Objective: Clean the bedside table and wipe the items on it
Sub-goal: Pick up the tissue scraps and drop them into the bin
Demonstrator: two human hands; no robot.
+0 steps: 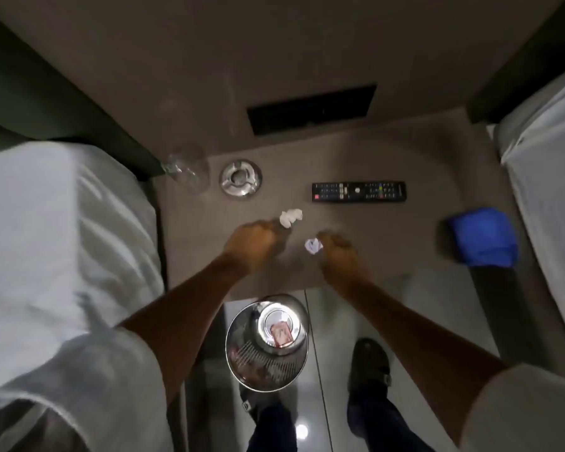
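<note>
The brown bedside table (388, 243) holds a black remote control (358, 191), a round metal ashtray (240, 181), a clear glass (190, 171) and a folded blue cloth (481, 236) at its right edge. Two crumpled white paper balls lie near the middle. My left hand (253, 244) is curled with its fingertips at the larger ball (291, 217). My right hand (338, 252) pinches the smaller ball (313, 246). Both hands are blurred by motion.
A shiny metal waste bin (268, 340) with a small red packet inside stands on the glossy floor below the table's front edge, between my arms. White beds flank the table on the left (46, 239) and right (552, 158). My feet are by the bin.
</note>
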